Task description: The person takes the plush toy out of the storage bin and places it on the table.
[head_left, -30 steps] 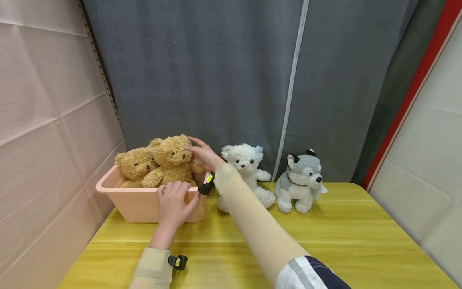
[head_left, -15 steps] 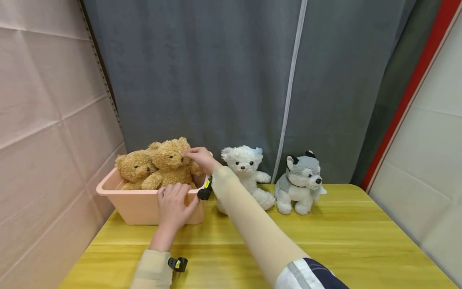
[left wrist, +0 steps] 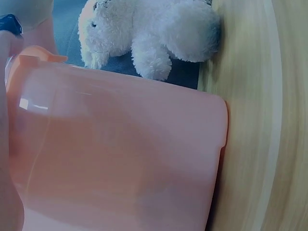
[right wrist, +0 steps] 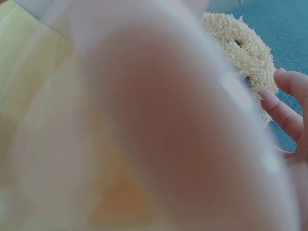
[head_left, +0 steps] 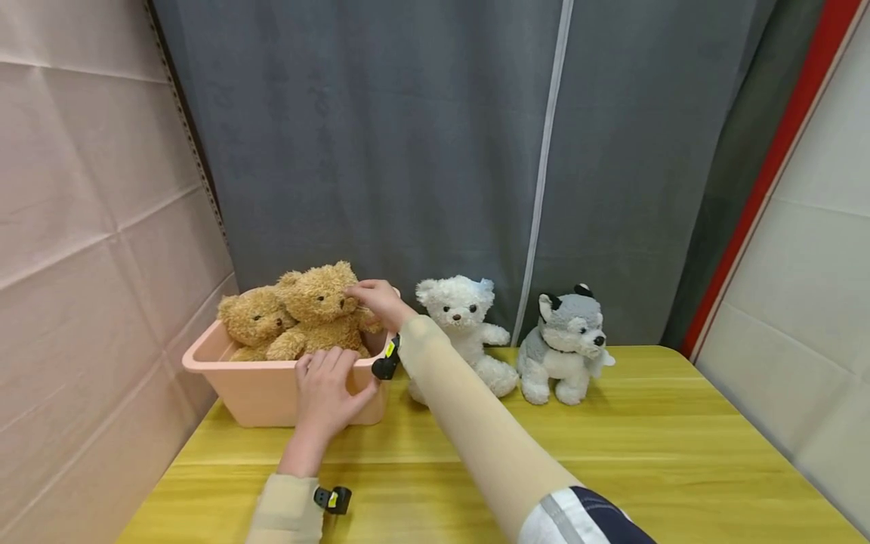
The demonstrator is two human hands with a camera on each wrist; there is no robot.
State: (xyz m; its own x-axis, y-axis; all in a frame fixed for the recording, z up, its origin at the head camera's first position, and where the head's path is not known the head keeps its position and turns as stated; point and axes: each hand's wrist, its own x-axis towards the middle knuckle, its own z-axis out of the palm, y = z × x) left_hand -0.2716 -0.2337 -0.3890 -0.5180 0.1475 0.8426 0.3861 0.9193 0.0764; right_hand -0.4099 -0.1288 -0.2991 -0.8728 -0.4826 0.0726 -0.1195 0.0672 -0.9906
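Two tan teddy bears, the left teddy bear (head_left: 253, 319) and the right teddy bear (head_left: 319, 299), sit side by side in a pink plastic bin (head_left: 265, 393). My left hand (head_left: 326, 393) holds the bin's front rim, its fingers over the edge and its thumb spread along the outer wall. In the left wrist view, the bin's wall (left wrist: 120, 144) fills most of the frame. My right hand (head_left: 381, 298) is at the side of the right bear's head. In the right wrist view, fingertips (right wrist: 269, 101) touch the curly fur by the bear's muzzle (right wrist: 245, 57).
Right of the bin a white teddy bear (head_left: 465, 317) sits on the wooden table (head_left: 646, 453). Beside it stands a grey and white plush husky (head_left: 567, 344). A grey curtain (head_left: 381, 151) hangs behind, and a pale cloth wall (head_left: 102, 264) closes the left side.
My right hand has come down from the top side of the right bear's head to beside its face, its fingers drawn closer together. My left hand stays on the rim.
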